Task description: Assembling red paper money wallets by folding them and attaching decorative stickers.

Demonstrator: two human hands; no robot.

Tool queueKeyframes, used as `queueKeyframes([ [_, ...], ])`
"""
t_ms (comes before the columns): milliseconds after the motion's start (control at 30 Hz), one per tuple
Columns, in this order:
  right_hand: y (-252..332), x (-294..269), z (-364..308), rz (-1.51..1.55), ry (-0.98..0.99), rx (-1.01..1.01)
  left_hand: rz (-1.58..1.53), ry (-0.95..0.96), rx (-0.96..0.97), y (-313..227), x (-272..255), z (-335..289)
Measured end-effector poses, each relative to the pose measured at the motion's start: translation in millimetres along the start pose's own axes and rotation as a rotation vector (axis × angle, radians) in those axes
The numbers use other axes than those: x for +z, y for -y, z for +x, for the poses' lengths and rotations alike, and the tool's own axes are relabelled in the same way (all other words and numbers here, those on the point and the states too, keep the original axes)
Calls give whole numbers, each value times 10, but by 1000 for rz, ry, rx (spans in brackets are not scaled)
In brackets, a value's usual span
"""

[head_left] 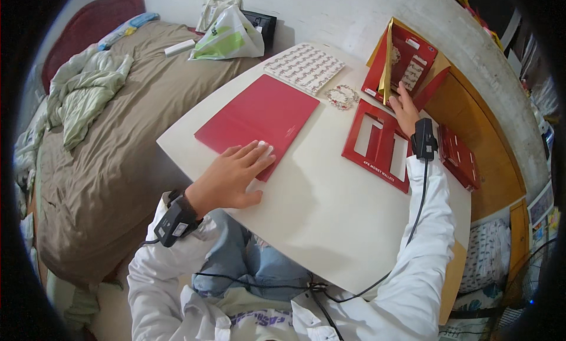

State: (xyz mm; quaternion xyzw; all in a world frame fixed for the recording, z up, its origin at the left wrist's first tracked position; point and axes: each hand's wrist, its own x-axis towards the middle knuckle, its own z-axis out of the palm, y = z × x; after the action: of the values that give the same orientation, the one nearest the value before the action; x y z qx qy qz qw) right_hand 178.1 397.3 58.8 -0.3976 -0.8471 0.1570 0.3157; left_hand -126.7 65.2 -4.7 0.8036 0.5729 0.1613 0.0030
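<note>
My left hand [233,174] is spread, palm down, at the near edge of the table, its fingertips over the corner of a flat red folder [256,114]. My right hand [405,112] reaches to the far right, fingers stretched out beside an open red box [377,75] with a gold inner edge. Whether those fingertips touch the box I cannot tell. Below that hand lies a red cardboard sleeve [355,141] with cut-out windows. Patterned white pieces [414,74] show inside the box.
A white patterned pad [303,68] and a beaded bracelet coil [342,97] lie beyond the folder on the white table [306,205]. Red wallets [458,158] are stacked at the right edge. On the left is a bed [118,164] with a plastic bag [230,37].
</note>
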Motion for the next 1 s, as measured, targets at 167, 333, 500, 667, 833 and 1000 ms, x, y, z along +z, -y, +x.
queueKeyframes([
  [167,286,-46,-222,-40,19,-120,104,-41,29,36,132,-7],
  [333,784,102,-729,-60,153,-186,184,-86,78,42,189,17],
  [500,1196,436,-1522,-119,275,-244,301,-131,97,108,278,10],
  [667,1364,535,-2122,-248,358,-358,287,-210,132,104,250,-14],
  [833,1366,536,-2350,-227,278,-351,328,-358,209,-12,175,-90],
  [1000,1651,428,-2458,-210,-64,-482,388,-618,373,-477,-213,-199],
])
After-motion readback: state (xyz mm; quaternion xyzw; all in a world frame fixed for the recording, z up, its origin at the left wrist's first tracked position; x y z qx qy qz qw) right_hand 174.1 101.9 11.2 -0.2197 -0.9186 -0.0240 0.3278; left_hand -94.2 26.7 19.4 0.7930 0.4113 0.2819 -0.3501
